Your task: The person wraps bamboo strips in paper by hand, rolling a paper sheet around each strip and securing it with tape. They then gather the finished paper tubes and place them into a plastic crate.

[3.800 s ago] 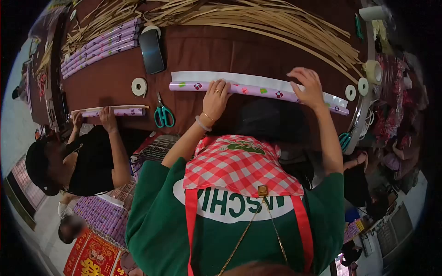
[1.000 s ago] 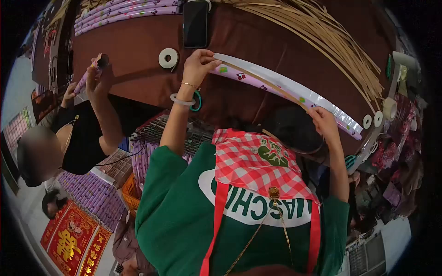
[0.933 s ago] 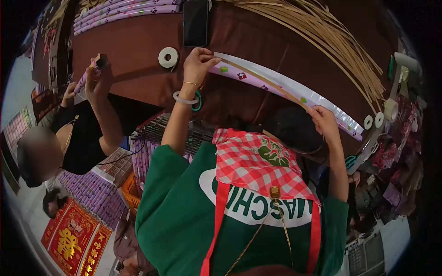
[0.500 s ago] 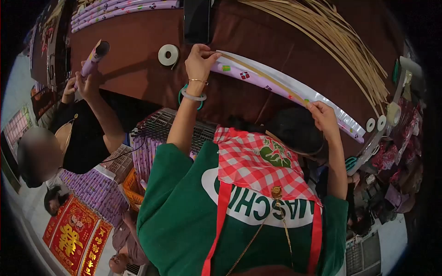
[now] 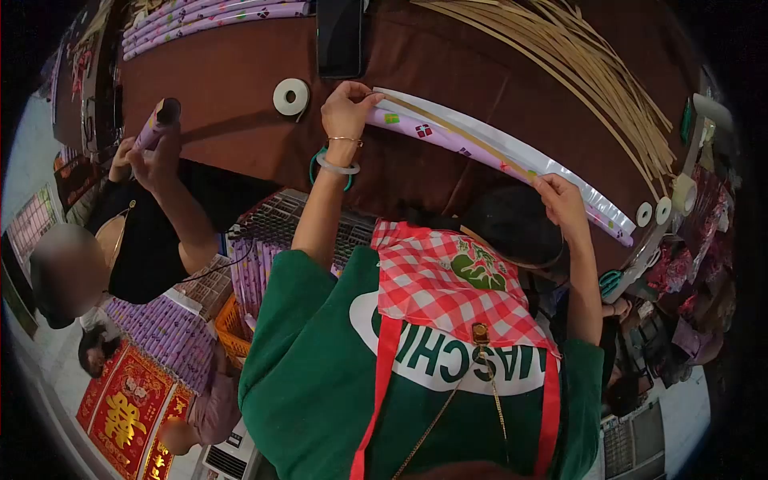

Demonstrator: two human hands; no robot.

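Observation:
A roll of purple printed wrapping paper (image 5: 448,140) lies across the brown table in front of me, its white inner side showing along the far edge. Stretched along that edge is a narrow tan strip (image 5: 472,139). My left hand (image 5: 346,110) pinches the strip's left end between thumb and fingers, close to the roll's end. At the other end, my right hand (image 5: 562,206) holds the strip with fingertips pressed together over the paper. The paper's right end reaches past my right hand.
Many loose tan strips (image 5: 576,72) lie at the far right. A phone (image 5: 339,40) and a white tape roll (image 5: 290,97) are near my left hand. Small tape rolls (image 5: 662,210) sit at the right edge. On the left, a co-worker holds a purple tube (image 5: 154,128).
My hands and the strip stay nearly where they were. The co-worker's purple tube has dropped slightly and shifted left. Another person at lower left has moved.

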